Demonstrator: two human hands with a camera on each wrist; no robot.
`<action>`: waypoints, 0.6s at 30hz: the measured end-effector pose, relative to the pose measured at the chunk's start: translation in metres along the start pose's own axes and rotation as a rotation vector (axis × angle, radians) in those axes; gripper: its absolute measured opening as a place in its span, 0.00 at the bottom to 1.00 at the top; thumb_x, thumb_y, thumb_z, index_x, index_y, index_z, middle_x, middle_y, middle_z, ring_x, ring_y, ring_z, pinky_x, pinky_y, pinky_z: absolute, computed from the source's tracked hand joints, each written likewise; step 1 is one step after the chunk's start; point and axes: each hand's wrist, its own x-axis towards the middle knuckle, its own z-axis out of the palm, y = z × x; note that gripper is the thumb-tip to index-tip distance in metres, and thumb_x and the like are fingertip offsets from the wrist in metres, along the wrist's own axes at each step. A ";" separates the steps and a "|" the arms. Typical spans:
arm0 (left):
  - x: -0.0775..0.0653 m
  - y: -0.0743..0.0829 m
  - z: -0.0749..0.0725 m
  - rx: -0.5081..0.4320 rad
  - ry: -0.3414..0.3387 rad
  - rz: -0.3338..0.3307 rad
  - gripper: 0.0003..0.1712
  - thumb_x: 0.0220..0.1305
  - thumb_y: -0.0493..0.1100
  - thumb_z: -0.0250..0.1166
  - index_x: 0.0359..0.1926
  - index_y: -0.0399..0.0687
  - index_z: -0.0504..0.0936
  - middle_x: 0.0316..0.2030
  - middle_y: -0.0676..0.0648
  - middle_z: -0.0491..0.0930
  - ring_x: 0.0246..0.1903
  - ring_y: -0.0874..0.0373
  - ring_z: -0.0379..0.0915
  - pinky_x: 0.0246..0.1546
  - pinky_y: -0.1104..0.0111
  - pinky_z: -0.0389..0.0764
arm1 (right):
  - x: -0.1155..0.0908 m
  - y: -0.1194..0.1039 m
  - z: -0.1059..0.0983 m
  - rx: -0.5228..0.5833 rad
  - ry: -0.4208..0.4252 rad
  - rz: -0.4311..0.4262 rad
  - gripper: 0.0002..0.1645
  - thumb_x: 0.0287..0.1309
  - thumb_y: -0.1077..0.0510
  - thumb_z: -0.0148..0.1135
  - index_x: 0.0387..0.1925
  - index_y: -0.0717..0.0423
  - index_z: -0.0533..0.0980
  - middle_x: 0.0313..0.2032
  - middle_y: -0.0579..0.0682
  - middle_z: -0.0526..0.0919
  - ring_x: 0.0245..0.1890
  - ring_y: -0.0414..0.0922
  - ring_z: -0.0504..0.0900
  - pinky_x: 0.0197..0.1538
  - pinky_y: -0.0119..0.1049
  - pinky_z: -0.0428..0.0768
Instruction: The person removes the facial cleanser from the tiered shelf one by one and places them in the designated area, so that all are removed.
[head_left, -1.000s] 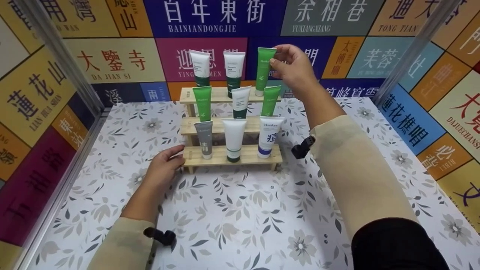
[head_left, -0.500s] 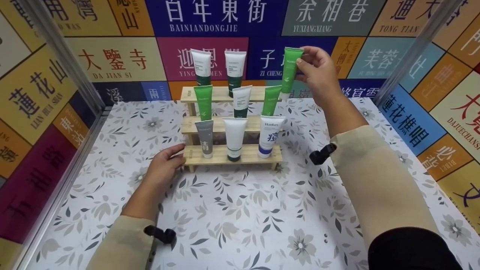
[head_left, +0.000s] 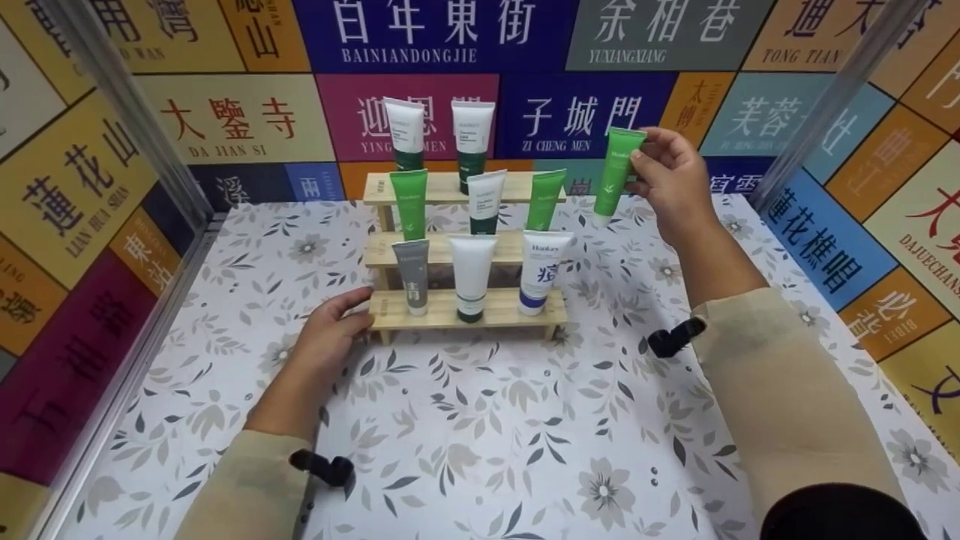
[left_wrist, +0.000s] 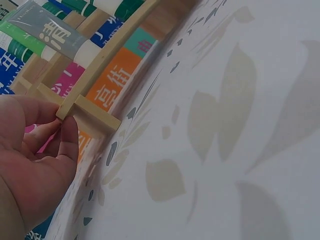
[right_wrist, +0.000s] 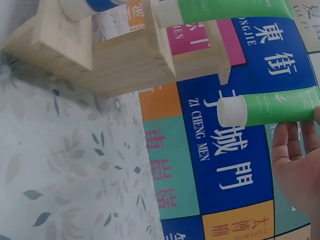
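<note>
My right hand [head_left: 671, 180] pinches a green squeeze tube [head_left: 619, 174] near its flat crimped end, white cap downward, in the air to the right of a three-step wooden display stand [head_left: 390, 321]. In the right wrist view the same green tube [right_wrist: 280, 106] shows its white cap, apart from the stand. My left hand [head_left: 326, 337] is at the left end of the lowest step. The left wrist view shows that hand's [left_wrist: 40, 150] thumb and fingers pinching the wooden corner of the stand [left_wrist: 82, 100].
On the top step stand two white-and-dark-green tubes [head_left: 472, 139]. The middle step bears two green tubes [head_left: 409, 202] around a white one [head_left: 487, 199]. Grey [head_left: 412, 276], white [head_left: 472, 274] and white-blue [head_left: 541, 270] tubes stand in front. Printed panels [head_left: 420, 30] enclose the floral tabletop [head_left: 480, 420].
My right hand has carried the green tube off the right end of the top step, rightward and then lower. The left hand has stayed at the stand's corner.
</note>
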 end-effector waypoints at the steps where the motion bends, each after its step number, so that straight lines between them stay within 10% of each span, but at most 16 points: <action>1: 0.000 0.000 0.000 0.004 0.001 0.001 0.32 0.77 0.39 0.59 0.79 0.54 0.71 0.77 0.52 0.72 0.69 0.58 0.75 0.71 0.66 0.74 | -0.001 0.002 -0.002 0.000 0.000 0.006 0.18 0.74 0.62 0.63 0.62 0.48 0.77 0.57 0.49 0.82 0.56 0.48 0.83 0.50 0.35 0.86; 18: -0.001 -0.003 -0.001 0.032 -0.013 0.044 0.32 0.78 0.39 0.59 0.79 0.51 0.69 0.77 0.47 0.71 0.69 0.57 0.75 0.67 0.67 0.77 | -0.017 0.057 -0.030 -0.040 -0.012 0.097 0.19 0.77 0.58 0.61 0.65 0.47 0.74 0.57 0.47 0.81 0.54 0.45 0.84 0.51 0.36 0.87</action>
